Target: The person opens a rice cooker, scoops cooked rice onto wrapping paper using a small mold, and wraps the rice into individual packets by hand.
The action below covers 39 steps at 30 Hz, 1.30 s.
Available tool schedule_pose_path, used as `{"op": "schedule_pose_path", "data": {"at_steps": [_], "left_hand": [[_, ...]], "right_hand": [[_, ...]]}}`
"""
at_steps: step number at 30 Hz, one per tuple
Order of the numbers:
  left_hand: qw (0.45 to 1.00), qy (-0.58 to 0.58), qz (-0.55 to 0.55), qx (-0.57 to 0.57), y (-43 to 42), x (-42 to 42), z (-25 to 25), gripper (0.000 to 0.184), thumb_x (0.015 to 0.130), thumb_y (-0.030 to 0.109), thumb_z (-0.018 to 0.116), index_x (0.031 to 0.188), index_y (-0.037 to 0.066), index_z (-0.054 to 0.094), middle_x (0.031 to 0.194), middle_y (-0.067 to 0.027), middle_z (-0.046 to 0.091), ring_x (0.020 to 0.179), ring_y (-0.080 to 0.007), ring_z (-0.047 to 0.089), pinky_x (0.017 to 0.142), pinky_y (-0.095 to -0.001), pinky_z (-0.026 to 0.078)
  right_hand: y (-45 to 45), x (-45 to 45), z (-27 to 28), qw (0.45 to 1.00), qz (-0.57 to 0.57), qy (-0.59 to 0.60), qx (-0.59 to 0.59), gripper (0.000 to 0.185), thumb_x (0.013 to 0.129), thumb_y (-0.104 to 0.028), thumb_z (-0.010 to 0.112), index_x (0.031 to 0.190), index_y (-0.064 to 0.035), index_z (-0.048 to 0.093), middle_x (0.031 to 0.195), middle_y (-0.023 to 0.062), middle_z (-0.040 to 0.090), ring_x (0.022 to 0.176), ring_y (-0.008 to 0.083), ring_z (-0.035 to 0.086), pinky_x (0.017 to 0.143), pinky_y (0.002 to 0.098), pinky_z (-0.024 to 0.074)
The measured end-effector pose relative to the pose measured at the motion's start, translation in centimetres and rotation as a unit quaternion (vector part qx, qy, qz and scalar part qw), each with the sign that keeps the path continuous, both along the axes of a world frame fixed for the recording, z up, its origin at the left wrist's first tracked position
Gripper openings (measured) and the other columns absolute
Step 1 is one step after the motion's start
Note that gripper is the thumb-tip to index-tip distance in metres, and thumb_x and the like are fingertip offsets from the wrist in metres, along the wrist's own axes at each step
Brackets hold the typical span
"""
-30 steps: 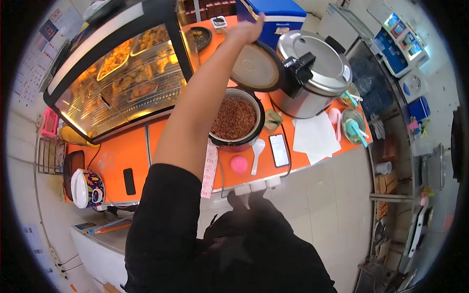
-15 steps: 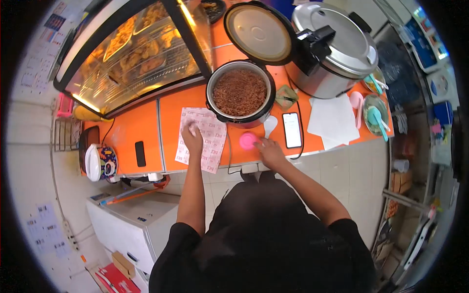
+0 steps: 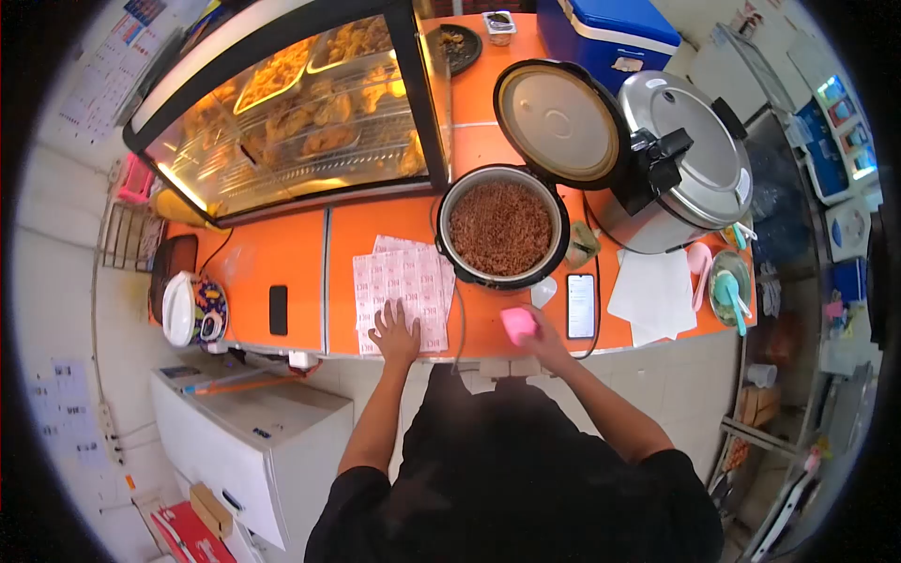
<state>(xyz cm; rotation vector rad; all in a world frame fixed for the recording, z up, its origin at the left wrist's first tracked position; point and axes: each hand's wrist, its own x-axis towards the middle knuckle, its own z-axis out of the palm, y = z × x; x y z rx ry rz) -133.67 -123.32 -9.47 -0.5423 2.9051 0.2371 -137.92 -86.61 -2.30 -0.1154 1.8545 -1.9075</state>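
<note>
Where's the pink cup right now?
In the head view, the pink cup is in the right hand, between the printed paper sheets on its left and the lit phone on its right, below the open rice cooker.

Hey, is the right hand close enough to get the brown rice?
Probably yes. The right hand holds the pink cup near the pot, and the lid stands open, so nothing seems to cover the brown rice.

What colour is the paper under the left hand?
Pink paper with darker lettering, in the head view.
</note>
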Motion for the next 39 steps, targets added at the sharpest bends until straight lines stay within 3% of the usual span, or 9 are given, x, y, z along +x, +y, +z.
{"op": "schedule_pose_path", "data": {"at_steps": [2,5,11,15,18,20,23,29,39], "left_hand": [[0.992,0.039,-0.121,0.012,-2.4,-0.9,0.2,0.083,0.096,0.056,0.054,0.164,0.015,0.029,0.171,-0.0126,0.021,0.156,-0.0384,0.019,0.117,-0.0729,0.011],[0.951,0.040,-0.304,0.037,-6.8,-1.6,-0.4,0.086,0.095,0.058,0.055,0.164,0.015,0.028,0.171,-0.0133,0.020,0.158,-0.0367,0.014,0.117,-0.0748,0.004],[0.907,0.014,-0.414,0.073,-10.0,-4.0,-2.3,0.087,0.094,0.060,0.055,0.165,0.020,0.025,0.172,-0.0105,0.019,0.160,-0.0324,0.012,0.117,-0.0762,-0.004],[0.914,0.041,-0.374,0.152,-9.6,-4.9,-2.5,0.085,0.090,0.056,0.062,0.161,0.019,0.034,0.168,-0.0094,0.029,0.157,-0.0321,0.021,0.115,-0.0784,-0.004],[0.898,0.092,-0.272,0.334,-9.0,-7.1,0.0,0.073,0.089,0.023,0.070,0.155,0.012,0.042,0.163,-0.0139,0.036,0.150,-0.0361,0.033,0.121,-0.0619,0.020],[0.854,0.086,-0.231,0.458,-7.8,-9.1,2.6,0.078,0.090,0.002,0.064,0.160,0.010,0.032,0.165,-0.0172,0.031,0.149,-0.0374,0.036,0.120,-0.0441,0.034],[0.665,-0.055,-0.102,0.738,-4.0,-10.9,8.0,0.088,0.093,0.001,0.060,0.167,0.013,0.015,0.170,-0.0176,0.023,0.154,-0.0326,0.031,0.117,-0.0434,0.038],[0.630,-0.132,-0.137,0.753,1.7,-12.3,8.9,0.088,0.097,0.005,0.051,0.166,0.008,-0.003,0.172,-0.0194,0.015,0.157,-0.0312,0.024,0.123,-0.0392,0.028],[0.628,-0.120,-0.114,0.760,2.2,-12.4,10.7,0.083,0.095,0.005,0.049,0.166,0.003,0.006,0.171,-0.0157,0.019,0.155,-0.0282,0.028,0.122,-0.0380,0.029]], "right_hand": [[1.2,0.8,4.1,0.943,-0.112,-0.234,-0.207,0.065,0.094,-0.023,0.072,0.152,-0.0139,0.045,0.145,0.0136,0.048,0.132,0.0273,0.051,0.106,0.0421,0.0496],[0.6,1.0,9.2,0.938,-0.171,-0.189,-0.236,0.067,0.095,-0.024,0.071,0.155,-0.0126,0.041,0.146,0.0104,0.047,0.132,0.0254,0.052,0.107,0.0419,0.0491],[-5.2,-4.4,17.3,0.973,-0.189,0.094,0.098,0.068,0.094,-0.017,0.074,0.153,-0.0039,0.043,0.141,0.0136,0.055,0.130,0.0244,0.055,0.107,0.0395,0.0498],[-8.6,-14.0,13.7,0.945,-0.124,0.181,0.243,0.064,0.090,-0.031,0.079,0.141,0.0001,0.055,0.132,0.0165,0.059,0.125,0.0285,0.059,0.104,0.0390,0.0498],[-12.1,-18.7,12.3,0.849,-0.055,0.316,0.420,0.062,0.084,-0.041,0.080,0.129,-0.0001,0.065,0.121,0.0189,0.065,0.120,0.0361,0.060,0.102,0.0425,0.0496],[-13.4,-19.9,11.9,0.792,0.005,0.326,0.516,0.059,0.079,-0.041,0.082,0.121,-0.0013,0.070,0.113,0.0207,0.068,0.115,0.0388,0.063,0.098,0.0447,0.0511],[-14.0,-19.8,11.6,0.823,0.032,0.266,0.501,0.052,0.070,-0.038,0.082,0.107,-0.0015,0.075,0.094,0.0214,0.072,0.098,0.0403,0.069,0.088,0.0477,0.0543],[-14.1,-19.1,11.2,0.853,0.033,0.222,0.471,0.043,0.065,-0.034,0.081,0.089,0.0011,0.076,0.079,0.0226,0.072,0.077,0.0396,0.071,0.077,0.0467,0.0565],[-11.7,-18.4,8.7,0.947,0.052,0.079,0.308,0.043,0.072,-0.029,0.082,0.106,-0.0017,0.080,0.079,0.0126,0.076,0.072,0.0175,0.071,0.073,0.0340,0.0559]]}}
